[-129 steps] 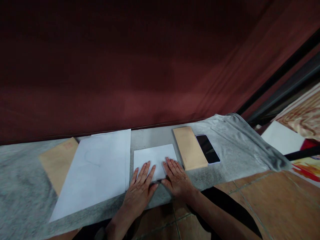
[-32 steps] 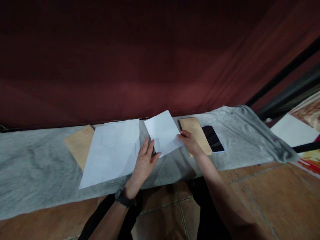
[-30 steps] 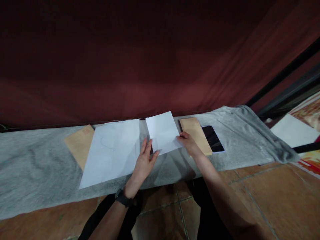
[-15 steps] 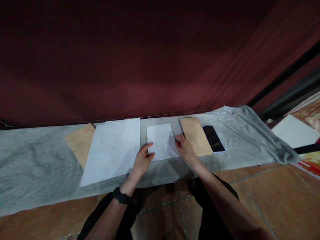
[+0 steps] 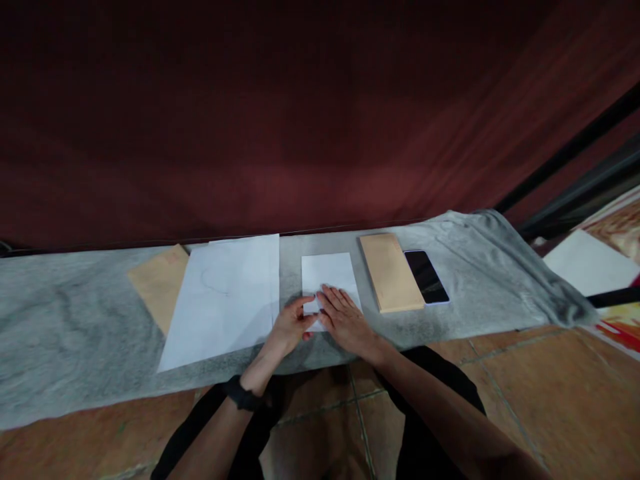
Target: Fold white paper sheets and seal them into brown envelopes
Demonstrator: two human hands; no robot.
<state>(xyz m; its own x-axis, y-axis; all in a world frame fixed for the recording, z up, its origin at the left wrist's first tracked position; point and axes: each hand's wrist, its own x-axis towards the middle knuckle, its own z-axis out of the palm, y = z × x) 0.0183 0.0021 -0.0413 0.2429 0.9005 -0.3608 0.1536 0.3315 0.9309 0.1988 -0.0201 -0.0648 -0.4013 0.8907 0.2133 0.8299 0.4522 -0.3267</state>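
Note:
A small white sheet of paper [image 5: 327, 269] lies on the grey cloth in front of me. My right hand [image 5: 345, 323] is spread flat over the sheet's lower part, fingers pointing up and left. At the lower left edge of the same sheet is my left hand [image 5: 290, 325], its thumb and index finger apart and their tips on or close to the paper. The two hands nearly meet, and between them they hide the sheet's lower corners. A black band [image 5: 243, 395] circles my left wrist.
Larger white sheets [image 5: 227, 293] lie left of my hands, partly over a brown envelope [image 5: 157, 283]. To the right are a stack of brown envelopes [image 5: 393, 273] and a phone [image 5: 427, 277]. Grey cloth [image 5: 65, 327] covers the narrow bench before a dark red curtain [image 5: 320, 133].
The small sheet has shifted slightly right and toward me. My right hand has come left from beside the envelopes and flattened onto it. My left hand has moved slightly down and right.

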